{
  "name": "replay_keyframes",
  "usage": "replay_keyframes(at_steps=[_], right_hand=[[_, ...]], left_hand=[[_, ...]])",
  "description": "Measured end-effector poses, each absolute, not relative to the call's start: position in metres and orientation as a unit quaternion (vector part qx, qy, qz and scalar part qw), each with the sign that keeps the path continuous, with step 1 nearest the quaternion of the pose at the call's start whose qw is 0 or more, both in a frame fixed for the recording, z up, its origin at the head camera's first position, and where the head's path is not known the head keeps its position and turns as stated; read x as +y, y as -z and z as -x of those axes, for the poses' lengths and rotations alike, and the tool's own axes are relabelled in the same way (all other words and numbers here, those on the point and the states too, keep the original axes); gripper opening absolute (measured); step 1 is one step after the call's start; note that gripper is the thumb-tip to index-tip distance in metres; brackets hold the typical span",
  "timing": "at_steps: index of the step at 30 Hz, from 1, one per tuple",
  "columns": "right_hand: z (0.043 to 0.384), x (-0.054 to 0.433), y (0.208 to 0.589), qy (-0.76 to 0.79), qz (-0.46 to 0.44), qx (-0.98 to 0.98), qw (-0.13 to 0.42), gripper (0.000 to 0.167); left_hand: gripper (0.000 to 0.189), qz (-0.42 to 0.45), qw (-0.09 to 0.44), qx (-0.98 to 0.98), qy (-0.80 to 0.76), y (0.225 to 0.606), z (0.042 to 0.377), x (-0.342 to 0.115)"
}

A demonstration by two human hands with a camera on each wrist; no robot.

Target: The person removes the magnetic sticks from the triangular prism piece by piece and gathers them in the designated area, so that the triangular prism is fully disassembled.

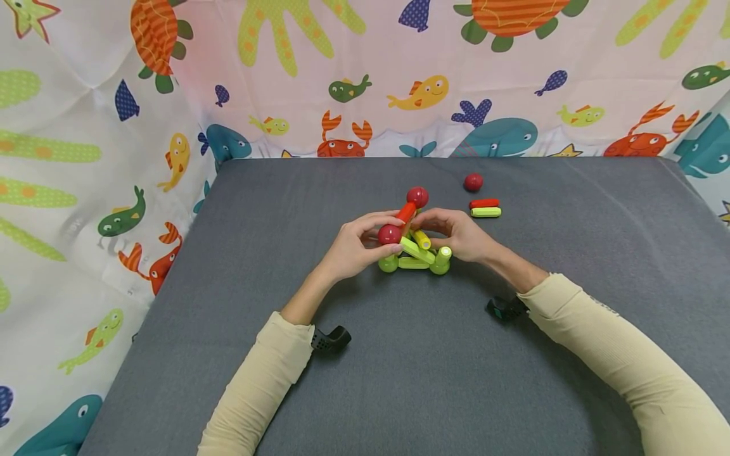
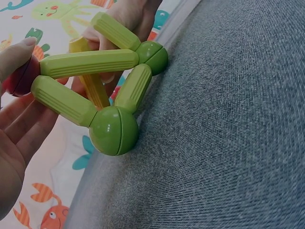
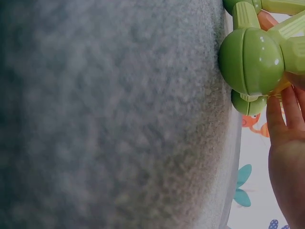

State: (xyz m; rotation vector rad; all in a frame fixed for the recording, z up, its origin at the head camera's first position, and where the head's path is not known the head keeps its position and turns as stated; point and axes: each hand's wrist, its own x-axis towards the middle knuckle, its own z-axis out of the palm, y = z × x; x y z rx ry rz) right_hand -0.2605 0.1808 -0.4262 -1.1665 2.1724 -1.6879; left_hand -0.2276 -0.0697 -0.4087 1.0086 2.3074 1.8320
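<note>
While the left hand [image 1: 362, 247] grips a glossy red plastic ball [image 1: 390, 234], the nearer right hand [image 1: 459, 235] seems to pinch a blunt-ended yellow plastic rod [image 1: 421, 239] just right of that ball, its long axis slanting rightward and toward the person, amid a lime-green plastic frame [image 1: 414, 263].

Curtained-off spot, room type unclear: grey table [image 1: 399, 380], sea-creature curtains [image 1: 382, 50] around.
</note>
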Motion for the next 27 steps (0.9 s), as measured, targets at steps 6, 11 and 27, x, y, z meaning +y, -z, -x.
replay_keyframes(at_steps=[6,11,27], right_hand=[[0.2623,0.1801,0.4268,0.559,0.383,0.731,0.078,0.038],[0.2621,0.1811,0.4262,0.558,0.375,0.737,0.07,0.037],[0.2617,0.1858,0.4259,0.605,0.365,0.705,0.068,0.039]], left_hand=[[0.038,-0.322,0.014,0.741,-0.589,0.408,0.2267,-0.0697],[0.037,-0.324,0.013,0.741,-0.589,0.4077,0.2263,-0.0696],[0.038,-0.323,0.017,0.742,-0.587,0.4067,0.2258,-0.0691]])
